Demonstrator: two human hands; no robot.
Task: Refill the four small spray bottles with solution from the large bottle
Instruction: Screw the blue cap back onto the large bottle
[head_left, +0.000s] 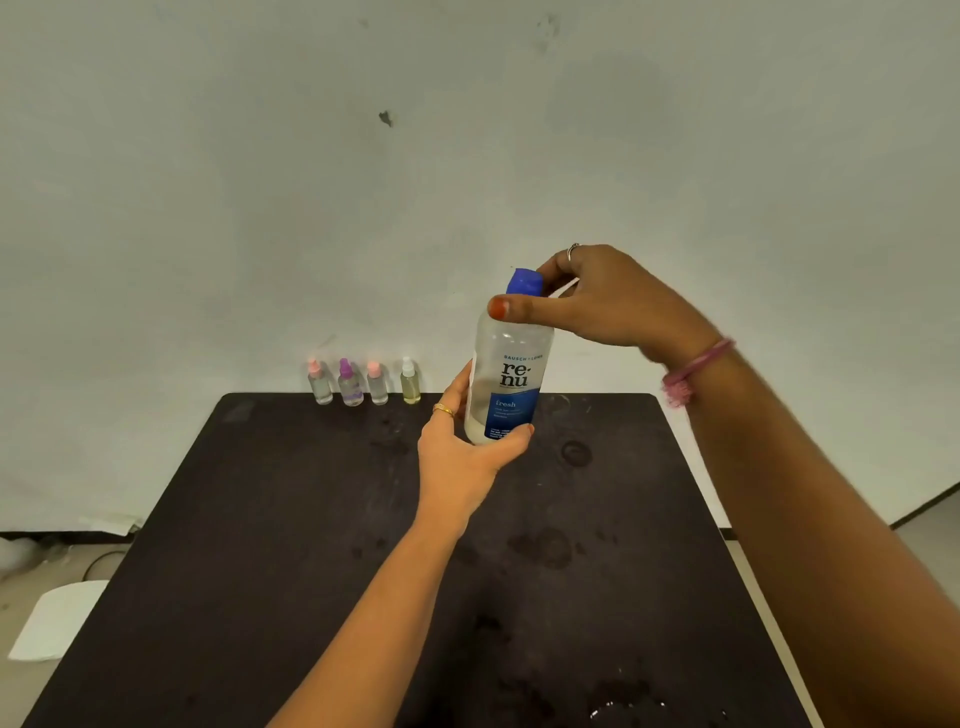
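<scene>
1. Large bottle (511, 374): translucent, smooth plastic with a glossy printed label; cap (525, 282) opaque blue plastic.
2. Four small spray bottles (363, 383): clear, shiny plastic.
3. Table (311, 545): dark, matt top with wet, glossy patches.
4. Wall (260, 182): matt, scuffed paint.

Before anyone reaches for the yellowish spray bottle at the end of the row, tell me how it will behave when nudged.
The yellowish spray bottle looks tall and narrow with a capped top, so a sideways nudge would probably tip it. It seems small and only partly filled, so likely light. Once down, its round body may roll on the dark table.
</scene>
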